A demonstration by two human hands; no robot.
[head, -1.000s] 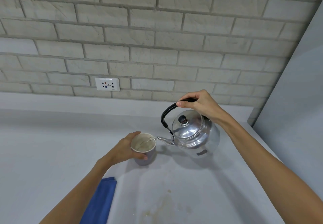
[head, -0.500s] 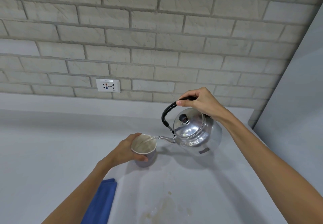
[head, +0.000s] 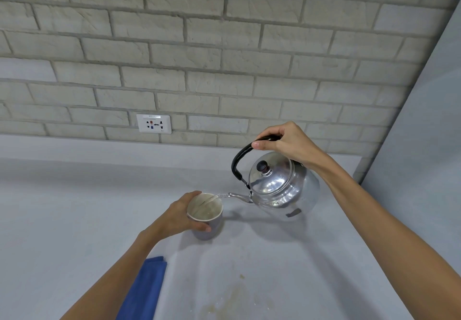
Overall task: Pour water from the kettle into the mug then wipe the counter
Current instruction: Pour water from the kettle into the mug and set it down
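A shiny metal kettle with a black handle hangs tilted above the grey counter, its spout pointing left. My right hand grips the top of the handle. A thin stream of water runs from the spout into a greyish mug with a pale inside. The mug stands on the counter, and my left hand is wrapped around its left side. A blue cloth lies on the counter near the front, partly hidden under my left forearm.
A brownish stain marks the counter in front of the mug. A white wall socket sits in the brick wall behind. A grey panel rises along the counter's right side.
The kettle has risen a little and tipped slightly more toward the mug while water keeps running. My left hand and the mug have stayed put.
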